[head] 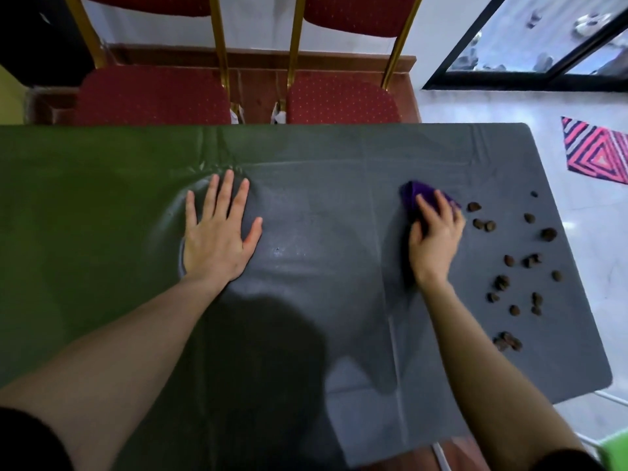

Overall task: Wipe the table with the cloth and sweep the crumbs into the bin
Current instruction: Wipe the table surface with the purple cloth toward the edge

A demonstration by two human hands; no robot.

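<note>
A dark green cover lies over the table. My right hand presses a purple cloth onto the table's right part, fingers curled over it. Several brown crumbs are scattered to the right of that hand, near the table's right edge. My left hand lies flat on the table with its fingers spread, holding nothing. At the bottom right corner a bit of a green object shows; I cannot tell whether it is the bin.
Two red padded chairs with gold frames stand against the table's far edge. White tiled floor lies to the right, with a pink striped mat on it. A glass door is at the top right.
</note>
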